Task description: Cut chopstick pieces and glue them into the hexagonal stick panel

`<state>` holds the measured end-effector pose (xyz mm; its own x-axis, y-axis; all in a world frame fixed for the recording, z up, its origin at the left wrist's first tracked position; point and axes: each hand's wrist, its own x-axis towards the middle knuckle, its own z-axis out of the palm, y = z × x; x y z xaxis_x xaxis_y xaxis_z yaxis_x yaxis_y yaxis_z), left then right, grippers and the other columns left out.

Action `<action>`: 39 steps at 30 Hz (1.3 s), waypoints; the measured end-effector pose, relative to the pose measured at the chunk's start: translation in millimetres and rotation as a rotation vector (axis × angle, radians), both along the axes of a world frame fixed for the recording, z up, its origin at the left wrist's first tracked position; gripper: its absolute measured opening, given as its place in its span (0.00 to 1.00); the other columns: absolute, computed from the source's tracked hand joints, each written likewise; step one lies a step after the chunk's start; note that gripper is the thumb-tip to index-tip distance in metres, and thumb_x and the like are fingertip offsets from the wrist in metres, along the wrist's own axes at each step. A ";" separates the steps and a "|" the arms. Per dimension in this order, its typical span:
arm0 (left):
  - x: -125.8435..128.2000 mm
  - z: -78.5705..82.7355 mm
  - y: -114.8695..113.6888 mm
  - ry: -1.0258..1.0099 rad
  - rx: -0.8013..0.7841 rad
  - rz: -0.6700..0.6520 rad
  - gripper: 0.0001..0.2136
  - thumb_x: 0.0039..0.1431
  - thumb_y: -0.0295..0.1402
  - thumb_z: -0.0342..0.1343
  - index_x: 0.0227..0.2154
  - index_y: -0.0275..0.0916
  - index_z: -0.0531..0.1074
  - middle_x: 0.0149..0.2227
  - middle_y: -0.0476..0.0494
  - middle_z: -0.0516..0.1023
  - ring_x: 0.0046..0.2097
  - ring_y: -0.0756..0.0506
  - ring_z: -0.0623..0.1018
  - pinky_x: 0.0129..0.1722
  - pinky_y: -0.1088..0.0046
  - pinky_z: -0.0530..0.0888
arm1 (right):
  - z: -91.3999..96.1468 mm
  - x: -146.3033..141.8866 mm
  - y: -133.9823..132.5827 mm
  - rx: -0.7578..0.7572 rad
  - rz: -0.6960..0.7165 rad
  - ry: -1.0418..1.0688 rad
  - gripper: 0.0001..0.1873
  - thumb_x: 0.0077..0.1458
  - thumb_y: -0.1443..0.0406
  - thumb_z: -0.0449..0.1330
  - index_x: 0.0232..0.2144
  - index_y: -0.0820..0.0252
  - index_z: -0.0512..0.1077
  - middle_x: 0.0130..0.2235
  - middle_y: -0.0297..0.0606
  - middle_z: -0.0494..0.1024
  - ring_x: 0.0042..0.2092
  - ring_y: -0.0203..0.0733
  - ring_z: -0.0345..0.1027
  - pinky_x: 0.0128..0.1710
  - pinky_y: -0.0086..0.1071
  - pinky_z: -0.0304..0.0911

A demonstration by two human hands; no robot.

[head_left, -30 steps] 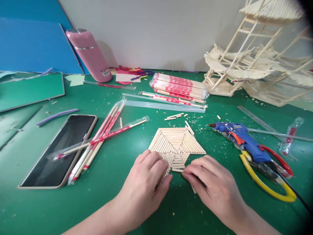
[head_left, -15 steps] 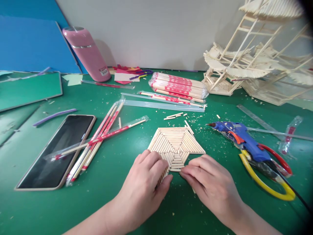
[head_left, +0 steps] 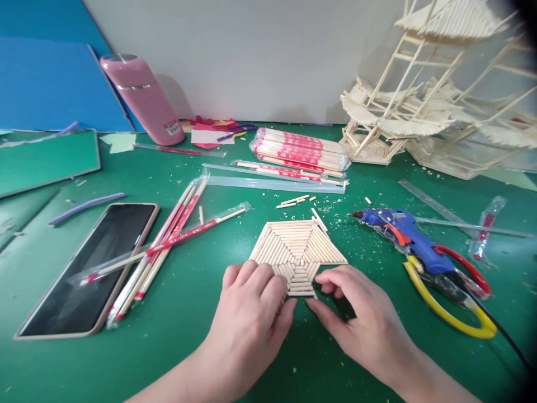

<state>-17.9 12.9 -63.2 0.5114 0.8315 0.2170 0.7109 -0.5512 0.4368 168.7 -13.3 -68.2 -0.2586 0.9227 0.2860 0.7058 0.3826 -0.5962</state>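
A flat web-like panel of short wooden sticks (head_left: 300,246) lies on the green table, its rows set in wedges around a small centre. My left hand (head_left: 254,310) grips the panel's lower left part, fingers curled over it and thumb at the near edge; that part is mostly hidden. Beside the lower right edge is my right hand (head_left: 356,313), thumb and forefinger parted with no stick visible between them. The thumb tip is close to the end of the outermost short row. Loose cut sticks (head_left: 293,201) lie just beyond the panel.
A blue glue gun (head_left: 409,229) rests on the right over yellow-handled scissors (head_left: 453,313). On the left, wrapped chopsticks (head_left: 168,240) overlap a phone (head_left: 92,268). Behind are a chopstick bundle (head_left: 300,150), a pink flask (head_left: 145,101) and a stick-built model (head_left: 403,112).
The fingers of my right hand have parted and drawn back from the lower row, whose stick now lies along the edge. My left hand keeps its grip. The view has shifted slightly.
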 end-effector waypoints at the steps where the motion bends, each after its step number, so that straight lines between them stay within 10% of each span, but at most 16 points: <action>1: -0.2 -0.5 -0.2 -0.005 0.005 -0.005 0.05 0.57 0.29 0.49 0.27 0.38 0.66 0.27 0.47 0.68 0.31 0.45 0.64 0.32 0.65 0.59 | 0.7 0.9 -0.3 -0.011 -0.003 0.001 0.09 0.52 0.70 0.58 0.37 0.60 0.65 0.32 0.34 0.69 0.34 0.35 0.62 0.32 0.31 0.61; 39: 4.8 0.9 0.3 -0.001 -0.019 -0.022 0.06 0.57 0.26 0.46 0.27 0.38 0.66 0.28 0.46 0.69 0.31 0.45 0.66 0.31 0.66 0.61 | 2.3 -0.6 -0.7 -0.064 -0.014 -0.062 0.01 0.52 0.69 0.55 0.29 0.59 0.66 0.28 0.34 0.67 0.32 0.38 0.62 0.30 0.33 0.57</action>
